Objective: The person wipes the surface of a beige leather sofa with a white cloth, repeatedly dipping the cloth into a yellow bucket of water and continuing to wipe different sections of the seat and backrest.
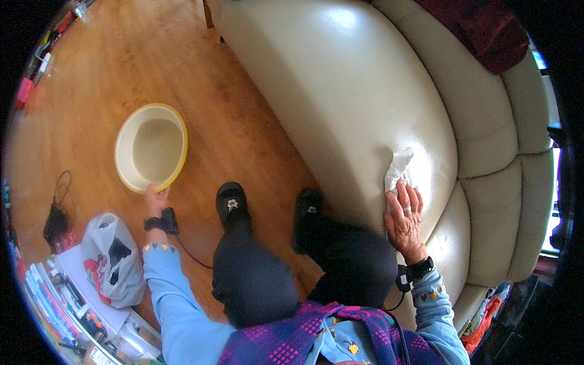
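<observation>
My left hand (156,199) grips the near rim of a cream basin (126,150) with a yellow edge. Cloudy liquid lies in its bottom. Whether the basin rests on the floor or hangs above it, I cannot tell. On the right, a crumpled white cloth (399,165) is under the fingertips of my right hand (406,220), which presses it against the seat of a beige leather sofa (340,91). The fingers there are stretched forward over the cloth, and its far end sticks out beyond them.
Wood flooring (201,121) spreads left of the sofa, with my dark shoes (231,201) on it. A white plastic bag (115,258) stands at the lower left beside crowded shelves (55,310). A black mesh object (56,225) lies nearby. Dark red fabric (486,30) drapes the backrest.
</observation>
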The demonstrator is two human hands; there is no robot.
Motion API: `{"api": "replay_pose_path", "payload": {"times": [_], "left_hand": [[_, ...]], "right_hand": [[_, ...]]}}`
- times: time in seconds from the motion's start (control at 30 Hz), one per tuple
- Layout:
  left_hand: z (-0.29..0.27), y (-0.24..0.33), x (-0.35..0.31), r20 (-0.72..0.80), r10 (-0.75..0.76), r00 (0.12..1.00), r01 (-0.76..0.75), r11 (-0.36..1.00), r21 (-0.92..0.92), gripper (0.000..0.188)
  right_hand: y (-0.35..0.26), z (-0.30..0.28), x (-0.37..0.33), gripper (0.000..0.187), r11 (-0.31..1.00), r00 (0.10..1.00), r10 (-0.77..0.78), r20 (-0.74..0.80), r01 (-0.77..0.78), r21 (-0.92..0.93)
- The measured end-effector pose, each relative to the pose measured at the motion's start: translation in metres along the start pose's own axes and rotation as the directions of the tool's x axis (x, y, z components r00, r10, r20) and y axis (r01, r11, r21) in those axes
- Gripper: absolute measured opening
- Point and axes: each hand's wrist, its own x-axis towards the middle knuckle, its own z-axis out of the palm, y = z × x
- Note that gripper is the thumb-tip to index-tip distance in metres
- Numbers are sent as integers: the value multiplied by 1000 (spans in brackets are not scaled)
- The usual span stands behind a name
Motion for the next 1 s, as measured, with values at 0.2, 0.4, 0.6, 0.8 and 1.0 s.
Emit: {"api": "replay_pose_path", "payload": {"times": [0.2,0.4,0.6,0.8,1.0], "left_hand": [[27,25,21,150,168,974,-164,986,-41,37],[49,40,38,102,175,979,-163,980,-112,35],[67,54,29,115,70,991,-53,988,-147,39],[84,56,-66,138,-365,921,360,931,58,42],[109,86,-259,327,-258,909,107,904,415,38]], "right_hand": [[-2,1,1,52,999,1000,17,20,-16,-32],[0,2,1,51,1000,1000,-9,13,9,-27],[1,3,0,56,999,1000,-15,22,16,-43],[3,0,-2,54,999,999,-27,23,27,25],[9,2,-8,47,998,995,-37,89,33,46]]}}
